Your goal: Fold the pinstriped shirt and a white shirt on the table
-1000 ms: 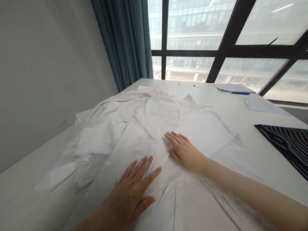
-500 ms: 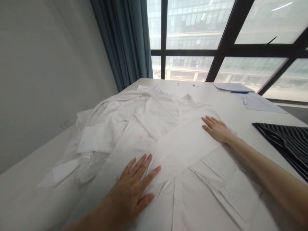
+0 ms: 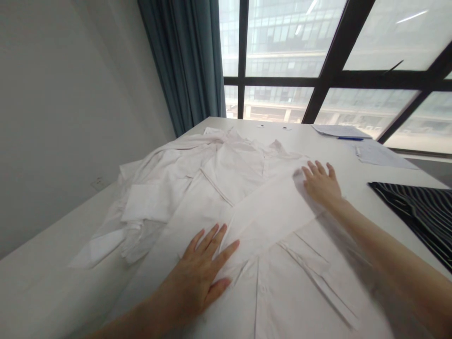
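A white long garment like a lab coat (image 3: 243, 165) is spread over the white table, collar towards the window. One of its sleeves (image 3: 271, 207) lies folded across the front. My left hand (image 3: 208, 261) rests flat on the coat near the sleeve's lower end, fingers spread. Over the shoulder end of that sleeve is my right hand (image 3: 321, 183), raised a little off the cloth with a shadow beneath it, its fingers apart and holding nothing. At the left, a turned-back white cuff (image 3: 146, 202) and rumpled white cloth lie in loose folds.
Striped dark fabric (image 3: 420, 212) lies at the table's right side. Papers (image 3: 384, 153) and a blue pen (image 3: 349, 138) are at the back right. A blue curtain (image 3: 183, 61) and a black-framed window stand behind the table (image 3: 240, 123); a wall is at the left.
My right hand has lifted off the sleeve and shifted slightly right. My left hand has stayed on the coat. The view has moved a little.
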Demonstrator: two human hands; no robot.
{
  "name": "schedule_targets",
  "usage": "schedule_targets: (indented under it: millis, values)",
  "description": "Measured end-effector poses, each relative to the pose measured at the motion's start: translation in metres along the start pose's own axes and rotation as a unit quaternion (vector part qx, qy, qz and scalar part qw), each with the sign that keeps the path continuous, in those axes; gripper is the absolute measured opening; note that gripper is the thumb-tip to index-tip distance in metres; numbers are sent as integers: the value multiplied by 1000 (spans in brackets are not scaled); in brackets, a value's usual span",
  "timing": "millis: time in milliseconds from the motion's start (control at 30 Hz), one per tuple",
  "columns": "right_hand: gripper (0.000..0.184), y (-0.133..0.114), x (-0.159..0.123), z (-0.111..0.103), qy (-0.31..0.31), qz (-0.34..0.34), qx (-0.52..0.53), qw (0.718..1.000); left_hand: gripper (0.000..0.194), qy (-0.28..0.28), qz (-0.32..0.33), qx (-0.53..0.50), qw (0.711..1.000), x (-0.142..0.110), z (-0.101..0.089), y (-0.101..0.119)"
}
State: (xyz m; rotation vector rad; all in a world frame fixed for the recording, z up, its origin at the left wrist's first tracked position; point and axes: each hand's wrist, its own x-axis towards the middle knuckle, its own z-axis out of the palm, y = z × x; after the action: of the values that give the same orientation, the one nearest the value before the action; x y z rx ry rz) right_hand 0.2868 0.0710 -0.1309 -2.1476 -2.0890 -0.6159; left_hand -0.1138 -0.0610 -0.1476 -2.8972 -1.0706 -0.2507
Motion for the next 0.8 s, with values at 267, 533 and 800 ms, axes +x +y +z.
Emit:
schedule_targets:
  millis: [267, 533, 800]
  values:
    - [47, -138, -75, -51, -47, -296, 256, 919, 66, 10, 9, 8, 1000, 0, -1, 2]
    - [59, -88, -42, -19, -114, -212, 253, 937, 65, -4, 23, -15, 1000, 0, -3, 0]
    - [64, -31, 6, 23, -146, -64, 181, 971, 66, -19, 23, -31, 999, 0, -3, -2]
